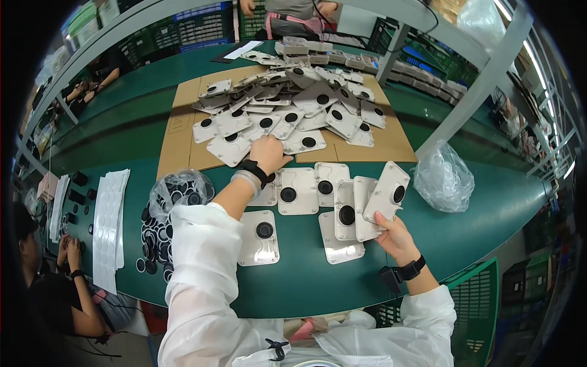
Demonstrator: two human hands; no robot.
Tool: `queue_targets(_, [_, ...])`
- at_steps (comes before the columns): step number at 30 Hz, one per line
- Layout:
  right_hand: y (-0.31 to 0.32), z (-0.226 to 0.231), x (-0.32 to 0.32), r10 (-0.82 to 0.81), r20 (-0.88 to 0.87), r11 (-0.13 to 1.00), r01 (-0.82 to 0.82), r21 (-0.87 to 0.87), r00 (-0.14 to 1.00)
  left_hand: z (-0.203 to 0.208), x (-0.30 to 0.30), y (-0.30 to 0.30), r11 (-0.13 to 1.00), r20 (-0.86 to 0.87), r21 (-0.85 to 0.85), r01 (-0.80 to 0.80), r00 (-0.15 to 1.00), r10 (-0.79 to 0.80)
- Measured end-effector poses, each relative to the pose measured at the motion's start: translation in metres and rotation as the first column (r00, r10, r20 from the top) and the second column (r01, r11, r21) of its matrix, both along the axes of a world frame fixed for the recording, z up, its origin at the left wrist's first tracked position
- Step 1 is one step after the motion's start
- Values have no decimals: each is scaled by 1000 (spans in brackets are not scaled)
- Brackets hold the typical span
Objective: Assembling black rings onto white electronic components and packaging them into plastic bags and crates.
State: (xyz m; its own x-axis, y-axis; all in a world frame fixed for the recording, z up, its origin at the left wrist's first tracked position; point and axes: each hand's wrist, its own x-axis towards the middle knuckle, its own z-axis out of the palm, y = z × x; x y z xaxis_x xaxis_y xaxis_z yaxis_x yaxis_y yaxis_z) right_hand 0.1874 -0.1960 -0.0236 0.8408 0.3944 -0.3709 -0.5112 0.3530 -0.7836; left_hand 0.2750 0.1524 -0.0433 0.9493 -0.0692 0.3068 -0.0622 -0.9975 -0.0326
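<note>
My left hand [267, 154] reaches to the near edge of a heaped pile of white plastic covers [266, 122], each with a round black disc. Its thumb stands apart from the fingers, whose tips are partly hidden, and no cover is visibly lifted by it. At the right, my right hand [396, 235] grips a tilted white cover [384, 191] by its lower end, with another overlapping cover [365, 226] beside it. In front of me several more covers lie flat, among them a single cover [260, 248] and a row with a middle cover [296, 199].
Brown cardboard [183, 137] lies under the pile. Left of my arm are loose black rings [156, 238], a clear plastic bag [168, 192] and white sticker sheets [110, 226]. A bundled clear bag [444, 177] sits right, near a grey metal post [471, 82]. Other people work nearby.
</note>
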Motion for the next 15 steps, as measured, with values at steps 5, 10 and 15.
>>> queue_targets(5, [-3, 3, 5, 8, 27, 999, -9, 36, 1000, -1, 26, 11, 989, -182, 122, 78, 982, -55])
queue_targets(10, [-1, 8, 5, 84, 48, 996, -86, 33, 995, -18, 24, 2, 958, -37, 210, 197, 980, -194])
queue_targets(15, [-1, 7, 1, 141, 56, 990, -140, -15, 988, -13, 26, 3, 909, 53, 179, 376, 919, -390])
